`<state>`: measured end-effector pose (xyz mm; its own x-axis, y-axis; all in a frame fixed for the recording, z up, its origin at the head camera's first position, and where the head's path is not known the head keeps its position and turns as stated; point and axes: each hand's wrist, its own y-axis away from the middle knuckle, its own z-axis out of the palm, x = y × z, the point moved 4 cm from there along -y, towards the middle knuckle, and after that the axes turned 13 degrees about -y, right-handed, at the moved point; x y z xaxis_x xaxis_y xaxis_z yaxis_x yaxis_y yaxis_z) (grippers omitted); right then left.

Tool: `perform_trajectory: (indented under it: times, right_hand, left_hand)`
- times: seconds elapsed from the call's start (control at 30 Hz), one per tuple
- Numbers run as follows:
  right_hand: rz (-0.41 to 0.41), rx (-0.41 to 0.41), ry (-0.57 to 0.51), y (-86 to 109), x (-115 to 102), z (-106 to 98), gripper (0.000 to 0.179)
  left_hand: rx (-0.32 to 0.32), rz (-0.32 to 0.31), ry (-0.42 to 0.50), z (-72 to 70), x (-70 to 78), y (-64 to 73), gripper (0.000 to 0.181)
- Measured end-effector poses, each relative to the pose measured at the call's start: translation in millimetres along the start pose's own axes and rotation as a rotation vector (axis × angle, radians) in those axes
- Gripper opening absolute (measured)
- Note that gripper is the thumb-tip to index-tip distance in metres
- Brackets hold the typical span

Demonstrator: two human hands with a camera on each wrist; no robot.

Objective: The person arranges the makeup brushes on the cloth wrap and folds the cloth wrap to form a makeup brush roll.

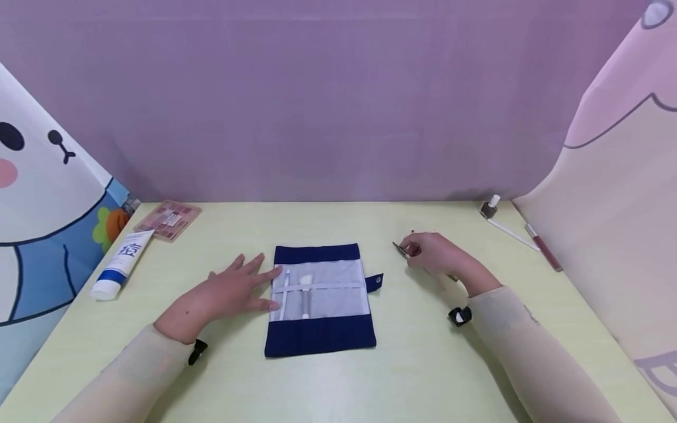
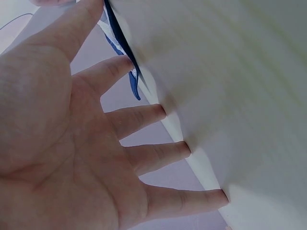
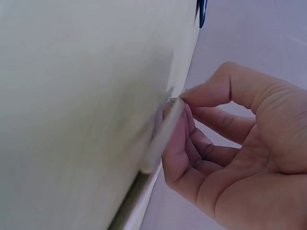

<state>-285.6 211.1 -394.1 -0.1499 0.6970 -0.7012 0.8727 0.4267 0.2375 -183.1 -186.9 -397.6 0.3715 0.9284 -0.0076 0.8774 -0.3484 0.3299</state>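
Note:
A navy roll-up brush pouch (image 1: pixel 320 336) lies unfolded on the table, its pale lining facing up. Under its elastic strap sit a white-handled brush (image 1: pixel 305 301) and a thin white stick (image 1: pixel 284 296). Fingers spread, my left hand (image 1: pixel 224 296) rests at the pouch's left edge, with thumb and index fingertips on it. To the right of the pouch, my right hand (image 1: pixel 435 252) pinches a slim stick-like tool (image 3: pixel 163 136) between thumb and fingers, low over the table. The tool has a pale section and a darker shaft; its exact kind I cannot tell.
At the left lie a white-and-blue squeeze tube (image 1: pixel 124 264) and a pink makeup palette (image 1: pixel 168 220). A small dark bottle with white cap (image 1: pixel 489 207), a white stick (image 1: pixel 513 234) and a reddish tube (image 1: pixel 545 249) lie along the right edge. Fabric backdrops border the table.

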Motion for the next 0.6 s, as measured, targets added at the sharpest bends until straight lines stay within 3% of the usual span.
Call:
perform_trajectory:
  times: [0.27, 0.6]
  right_hand:
    - [-0.01, 0.064, -0.021, 1.6, -6, -7, 0.045]
    - [-0.077, 0.11, -0.112, -1.3, -29, -12, 0.045]
  left_hand:
    - [0.009, 0.005, -0.01, -0.2, 0.3, 0.7, 0.084]
    - [-0.005, -0.002, -0.008, 2.0, -0.6, -0.6, 0.085]
